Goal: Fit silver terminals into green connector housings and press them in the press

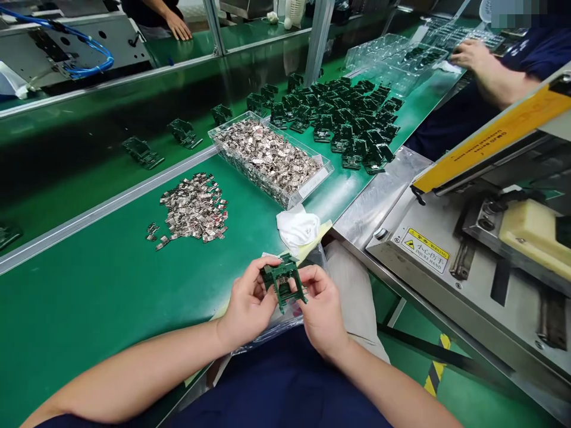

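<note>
Nearest the camera: the wearer's dark blue shirt (276, 386), bare forearms reaching forward from it. Left hand (247, 306) grips one side of a green frame (284, 272); right hand (323, 309) pinches the opposite side with thumb and fingers. Frame is held up, tilted, at the near edge of the bench (111, 285), not resting on it. Whether a metal piece sits inside: cannot tell, fingers cover too much.

Risk 1: frame drops past the near edge. Likely cause: fingertip hold with nothing firm seen directly beneath. 
Risk 2: thin legs bend or crack. Likely cause: uneven squeeze between the two hands.

Just beyond the hands, a crumpled white cloth (298, 229); it could snag a frame corner if brushed.

Further out, left of the clear tray (292, 201), a loose pile of small metal pieces (196, 208). A sleeve or wrist sweeping across could scatter it. Tray itself looks heaped near its rim; a knock might spill it.

Toward the far right edge, green frames (343, 119) lie heaped; pulling one out may tangle its neighbours. Beyond, a co-worker's hand (470, 54) by clear plastic trays (383, 56).
</note>
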Available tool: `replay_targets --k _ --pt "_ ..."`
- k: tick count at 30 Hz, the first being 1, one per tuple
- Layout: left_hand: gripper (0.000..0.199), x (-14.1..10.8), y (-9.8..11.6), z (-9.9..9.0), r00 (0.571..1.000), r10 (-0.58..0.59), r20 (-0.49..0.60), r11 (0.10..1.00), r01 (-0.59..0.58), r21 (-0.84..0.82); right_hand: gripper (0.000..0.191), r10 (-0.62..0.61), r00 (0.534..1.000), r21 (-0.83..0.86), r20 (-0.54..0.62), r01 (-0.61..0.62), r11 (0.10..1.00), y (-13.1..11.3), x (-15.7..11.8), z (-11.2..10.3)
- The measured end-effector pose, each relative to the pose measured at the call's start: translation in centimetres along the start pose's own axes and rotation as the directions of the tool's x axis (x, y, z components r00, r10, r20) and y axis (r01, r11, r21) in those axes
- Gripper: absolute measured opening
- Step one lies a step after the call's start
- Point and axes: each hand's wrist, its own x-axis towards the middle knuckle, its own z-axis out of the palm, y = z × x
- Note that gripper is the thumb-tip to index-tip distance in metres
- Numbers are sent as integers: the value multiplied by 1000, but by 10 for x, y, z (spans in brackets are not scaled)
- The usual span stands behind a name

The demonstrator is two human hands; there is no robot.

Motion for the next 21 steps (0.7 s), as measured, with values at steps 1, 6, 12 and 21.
replay_targets --k 1,6,12,21 --pt "31 0 0 0 1000 5 15 1000 -5 7 31 -3 1000 11 -6 3 1000 2 -1 -1" --pt "36 5 0 -2 1000 -21 18 1000 21 -8 27 -66 997 15 -39 67 998 10 0 -14" --pt "45 18 -4 -1 982 -114 -151 976 82 -203 36 68 980 -241 188 -22 970 33 5 -29" --pt "44 28 -14 -2 983 -38 -180 992 15 -129 47 -64 909 -251 411 181 951 70 7 -19"
